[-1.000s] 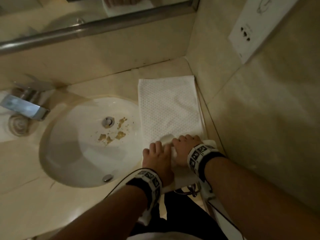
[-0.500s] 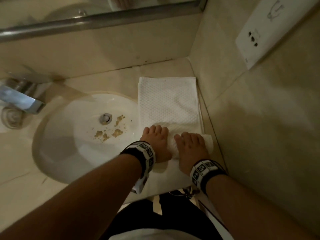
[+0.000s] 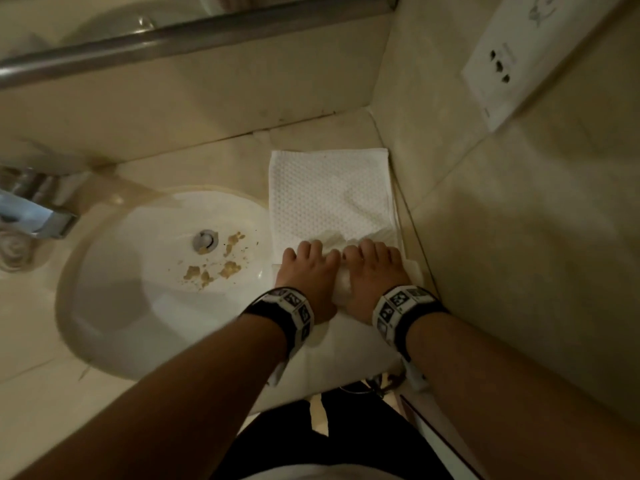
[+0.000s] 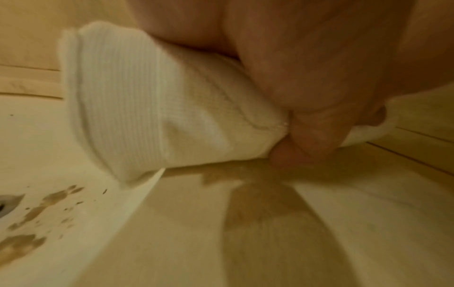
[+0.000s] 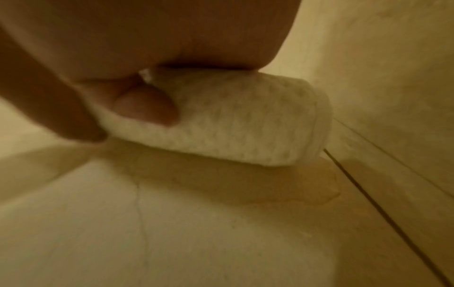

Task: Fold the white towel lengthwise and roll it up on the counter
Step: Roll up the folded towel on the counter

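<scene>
Right of the sink [image 3: 104, 306], the white towel [image 3: 329, 192] lies on the counter [image 3: 214, 161], its near end rolled. The left hand [image 3: 308, 271] curls over the roll's sink-side end, thumb tucked beneath. Beside it, the right hand [image 3: 374, 271] grips the roll's far-from-sink end likewise, fingers wrapped over.

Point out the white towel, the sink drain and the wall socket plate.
white waffle-textured towel [image 3: 329, 192]: head view, flat unrolled part.
round metal sink drain [image 3: 205, 240]: head view, its centre.
white wall socket plate [image 3: 519, 60]: head view, plate face.
</scene>
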Available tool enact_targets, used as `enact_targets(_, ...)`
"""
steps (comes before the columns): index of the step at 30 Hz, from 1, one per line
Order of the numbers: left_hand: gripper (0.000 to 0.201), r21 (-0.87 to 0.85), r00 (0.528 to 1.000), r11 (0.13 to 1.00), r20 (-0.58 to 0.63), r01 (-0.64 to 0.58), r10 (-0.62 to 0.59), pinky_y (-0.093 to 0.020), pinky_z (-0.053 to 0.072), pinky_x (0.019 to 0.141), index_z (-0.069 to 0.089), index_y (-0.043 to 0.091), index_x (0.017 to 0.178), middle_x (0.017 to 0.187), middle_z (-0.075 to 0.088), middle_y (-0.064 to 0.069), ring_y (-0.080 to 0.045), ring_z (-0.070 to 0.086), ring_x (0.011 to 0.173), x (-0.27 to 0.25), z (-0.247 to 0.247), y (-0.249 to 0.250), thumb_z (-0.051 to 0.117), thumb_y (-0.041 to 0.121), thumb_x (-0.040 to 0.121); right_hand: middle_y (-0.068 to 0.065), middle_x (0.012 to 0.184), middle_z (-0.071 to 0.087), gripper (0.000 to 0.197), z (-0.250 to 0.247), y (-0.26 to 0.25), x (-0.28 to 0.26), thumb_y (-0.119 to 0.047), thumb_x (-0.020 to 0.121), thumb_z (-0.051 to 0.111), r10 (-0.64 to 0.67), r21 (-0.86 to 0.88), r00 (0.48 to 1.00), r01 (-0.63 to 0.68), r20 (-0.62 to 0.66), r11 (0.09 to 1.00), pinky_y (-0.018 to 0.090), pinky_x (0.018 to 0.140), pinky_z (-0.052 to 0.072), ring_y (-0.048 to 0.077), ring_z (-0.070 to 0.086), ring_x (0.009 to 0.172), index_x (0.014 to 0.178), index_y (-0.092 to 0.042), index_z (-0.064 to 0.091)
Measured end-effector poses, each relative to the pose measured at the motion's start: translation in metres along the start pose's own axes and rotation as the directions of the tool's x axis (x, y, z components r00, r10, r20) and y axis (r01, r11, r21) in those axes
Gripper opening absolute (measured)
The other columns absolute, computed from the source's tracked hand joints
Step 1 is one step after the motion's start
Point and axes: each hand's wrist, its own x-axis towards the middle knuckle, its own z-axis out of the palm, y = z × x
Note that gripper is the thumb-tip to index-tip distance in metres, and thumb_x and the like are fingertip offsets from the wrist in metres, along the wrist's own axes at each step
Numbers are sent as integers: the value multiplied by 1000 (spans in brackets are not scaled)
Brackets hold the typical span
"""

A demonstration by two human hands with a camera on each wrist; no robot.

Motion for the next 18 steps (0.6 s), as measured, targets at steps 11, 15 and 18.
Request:
enact_targets(11,79,-65,1000,998,-18,-5,3,-46,37,99,40,20,126,122,44,-4,-28,43,110,20,-13,-11,57,70,68,5,132,43,75,7,-6,9,-43,72,63,-37,-131,998,30,-54,991,43,104,31,27,43,117,137,-24,29)
enact_targets(15,62,-36,988,997,-138,69,-73,-53,39,96,46,15,129,116,50,-8,-31,46,101,-16,3,12,59,42,75,2,126,50,60,-2,-7,14,-46,74,59,-37,-114,998,31,-52,993,41,98,37,25,47,114,128,-24,44)
enact_targets(18,65,-14,988,998,-142,66,-67,-54,38,101,45,12,136,119,48,-10,-33,46,103,-31,18,17,60,28,75,2,124,51,59,-1,-11,3,-34,70,61,-60,-124,998,58,-13,991,42,96,37,26,47,113,125,-24,45)
